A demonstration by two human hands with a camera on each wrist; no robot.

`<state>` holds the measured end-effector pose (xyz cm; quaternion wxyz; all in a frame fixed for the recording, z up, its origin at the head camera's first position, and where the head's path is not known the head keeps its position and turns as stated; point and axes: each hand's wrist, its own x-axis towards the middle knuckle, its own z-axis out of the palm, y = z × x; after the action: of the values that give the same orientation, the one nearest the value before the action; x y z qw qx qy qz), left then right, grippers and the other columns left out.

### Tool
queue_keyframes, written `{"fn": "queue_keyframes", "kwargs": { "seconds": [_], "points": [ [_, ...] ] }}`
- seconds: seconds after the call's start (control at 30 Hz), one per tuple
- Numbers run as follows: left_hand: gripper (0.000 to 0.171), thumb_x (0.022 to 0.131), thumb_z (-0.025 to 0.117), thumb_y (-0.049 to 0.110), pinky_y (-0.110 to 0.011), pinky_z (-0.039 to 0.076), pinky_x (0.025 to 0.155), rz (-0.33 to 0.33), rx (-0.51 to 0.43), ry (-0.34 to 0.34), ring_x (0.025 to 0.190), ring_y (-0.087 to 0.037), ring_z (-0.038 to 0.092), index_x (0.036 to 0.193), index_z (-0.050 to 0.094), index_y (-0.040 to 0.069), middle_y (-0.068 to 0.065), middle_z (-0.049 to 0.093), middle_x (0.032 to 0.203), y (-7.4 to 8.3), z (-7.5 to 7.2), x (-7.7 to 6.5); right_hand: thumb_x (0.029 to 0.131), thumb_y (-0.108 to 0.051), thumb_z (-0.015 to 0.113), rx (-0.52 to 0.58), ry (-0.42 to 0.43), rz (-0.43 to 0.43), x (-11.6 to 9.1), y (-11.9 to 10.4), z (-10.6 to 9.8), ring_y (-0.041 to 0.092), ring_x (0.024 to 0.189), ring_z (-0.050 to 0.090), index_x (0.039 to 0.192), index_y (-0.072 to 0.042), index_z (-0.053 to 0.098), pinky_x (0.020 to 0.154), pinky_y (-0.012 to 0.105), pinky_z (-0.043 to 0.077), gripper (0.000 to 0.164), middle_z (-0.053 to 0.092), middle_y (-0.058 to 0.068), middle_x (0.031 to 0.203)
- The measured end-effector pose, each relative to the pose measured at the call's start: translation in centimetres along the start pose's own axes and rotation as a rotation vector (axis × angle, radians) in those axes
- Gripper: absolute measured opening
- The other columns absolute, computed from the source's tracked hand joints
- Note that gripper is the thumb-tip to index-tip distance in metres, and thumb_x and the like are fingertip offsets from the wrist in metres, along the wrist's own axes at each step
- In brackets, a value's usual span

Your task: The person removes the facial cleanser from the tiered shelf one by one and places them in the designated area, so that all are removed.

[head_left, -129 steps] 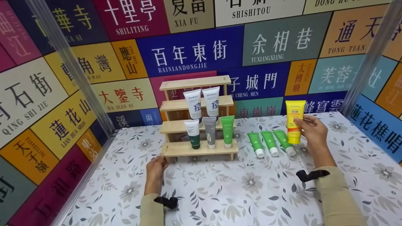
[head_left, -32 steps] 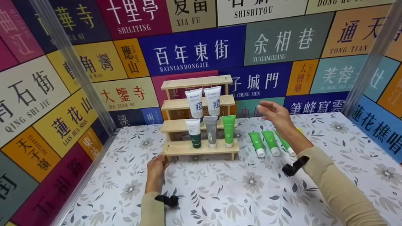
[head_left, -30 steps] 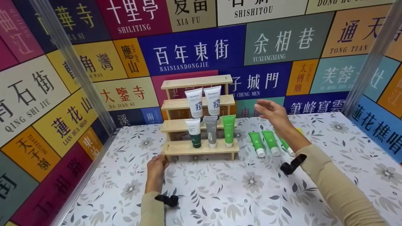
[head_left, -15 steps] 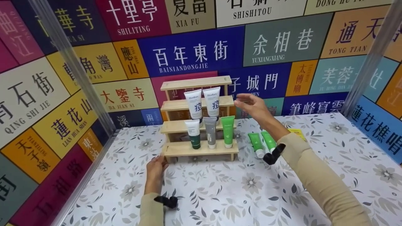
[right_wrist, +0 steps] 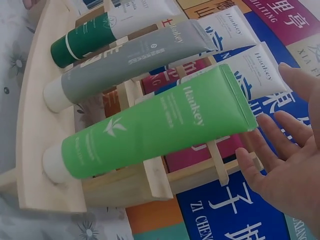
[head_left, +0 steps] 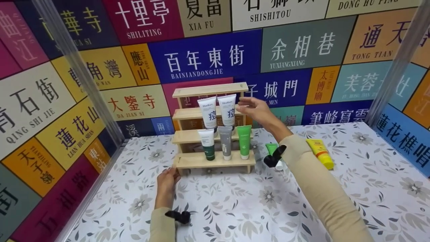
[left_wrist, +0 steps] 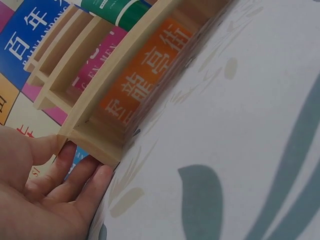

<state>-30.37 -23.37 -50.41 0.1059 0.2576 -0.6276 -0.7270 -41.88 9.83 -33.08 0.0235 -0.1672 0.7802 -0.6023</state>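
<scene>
A four-step wooden display stand (head_left: pixel 215 162) holds several squeeze tubes. On its bottom step stand a white-and-dark-green tube (head_left: pixel 207 144), a grey tube (head_left: pixel 225 143) and a green tube (right_wrist: pixel 165 125). Two white tubes, a left one (head_left: pixel 208 112) and a right one (head_left: pixel 227 109), stand one step higher. My left hand (head_left: pixel 167 183) grips the bottom step's left end, thumb on top and fingers against the side, as the left wrist view shows. My right hand (head_left: pixel 257 111) reaches beside the right white tube with fingers extended, holding nothing.
A yellow tube (head_left: pixel 320 153) lies on the flower-patterned tablecloth (head_left: pixel 235 208) at right. Part of a green tube (head_left: pixel 271 147) shows beside the stand; my right forearm hides others there. A wall printed with street names (head_left: pixel 205 53) rises behind.
Earlier my right hand held the yellow tube upright; it now lies on the table. The emptied right hand has moved left to the stand's upper steps. My left hand has stayed in place.
</scene>
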Motion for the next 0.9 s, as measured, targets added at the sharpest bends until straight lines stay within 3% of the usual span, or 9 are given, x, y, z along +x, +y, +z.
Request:
{"fn": "queue_keyframes", "kwargs": {
  "seconds": [0.33,0.5,0.77,0.9],
  "points": [
    [0.039,0.106,0.051,0.021,-0.031,0.055,0.093,0.022,-0.004,-0.016,0.099,-0.020,0.063,0.129,0.059,-0.009,-0.016,0.069,0.110,-0.1,-0.3,-0.3,0.091,-0.035,0.075,-0.053,0.023,0.103,1.1,-1.1,1.2,0.028,0.133,0.051,0.139,-0.015,0.057,0.116,0.047,0.040,0.056,0.057,0.008,0.143],
    [0.040,0.106,0.050,0.020,-0.033,0.055,0.094,0.037,-0.016,-0.035,0.099,-0.020,0.064,0.131,0.057,-0.010,-0.019,0.069,0.113,-0.1,-0.3,-0.4,0.090,-0.028,0.076,-0.055,0.028,0.103,1.6,-0.9,1.6,0.029,0.130,0.054,0.139,-0.012,0.058,0.114,0.047,0.042,0.054,0.060,0.011,0.139],
    [0.042,0.106,0.050,0.024,-0.037,0.053,0.102,0.026,0.039,-0.026,0.110,-0.023,0.063,0.131,0.058,-0.008,-0.019,0.067,0.122,-0.1,-0.2,0.0,0.090,-0.019,0.077,-0.059,0.059,0.112,2.4,-0.4,2.3,0.030,0.128,0.057,0.138,-0.006,0.058,0.109,0.043,0.047,0.054,0.062,0.015,0.137],
    [0.042,0.106,0.050,0.023,-0.036,0.052,0.102,0.016,0.030,-0.021,0.113,-0.025,0.062,0.132,0.058,-0.008,-0.021,0.065,0.126,0.0,-0.1,-0.1,0.090,-0.017,0.076,-0.065,0.077,0.076,2.5,0.0,2.5,0.031,0.126,0.057,0.134,-0.003,0.060,0.108,0.042,0.048,0.049,0.063,0.017,0.135]
  ]
}}
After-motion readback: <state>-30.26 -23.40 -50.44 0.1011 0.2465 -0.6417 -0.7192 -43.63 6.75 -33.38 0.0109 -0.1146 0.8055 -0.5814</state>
